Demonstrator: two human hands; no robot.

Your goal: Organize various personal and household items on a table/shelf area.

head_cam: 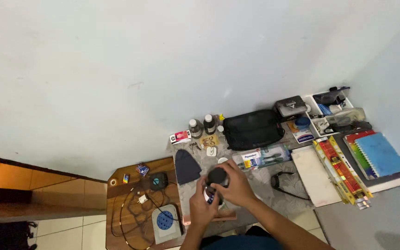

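Both my hands meet low in the middle of the head view over a small jar with a black lid [217,176]. My left hand [202,207] wraps around the jar's body from below. My right hand [235,186] grips the black lid from the right side. The jar hangs just above a patterned grey cloth [260,187] that covers the table. A pinkish flat object [225,215] lies under my hands.
On the cloth lie a black pouch [253,129], two dark bottles [203,126], a toothpaste pack [261,157], a dark folded cloth [187,167], books [378,155] and a white organiser tray [315,121]. A wooden side table [123,210] at left holds cables and a charger.
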